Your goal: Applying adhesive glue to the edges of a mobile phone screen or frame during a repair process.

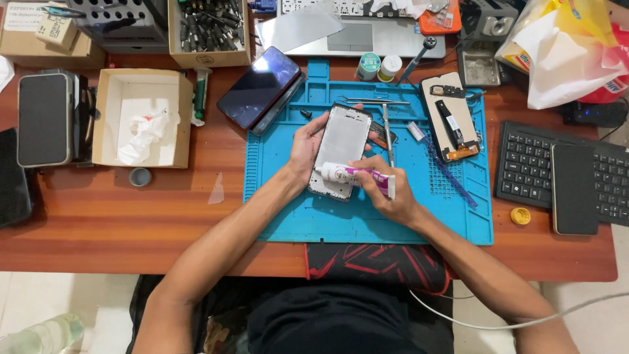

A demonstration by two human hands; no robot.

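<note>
My left hand (304,149) grips the left edge of an opened phone frame (342,141), holding it tilted over a blue work mat (282,196). In my right hand (388,191) is a small white and pink glue tube (357,175), its nozzle pointing left and resting on the frame's lower left part. A detached phone screen with a flex cable (451,124) lies on the mat to the right. Tweezers (373,101) and a thin metal tool (387,134) lie just beyond the frame.
A dark phone (260,88) leans at the mat's upper left. An open cardboard box with tissue (141,118) stands left, a black keyboard (524,167) with a phone (574,189) on it right. A laptop (357,33), parts boxes and small jars (369,65) line the back. A yellow cap (520,216) lies near the mat.
</note>
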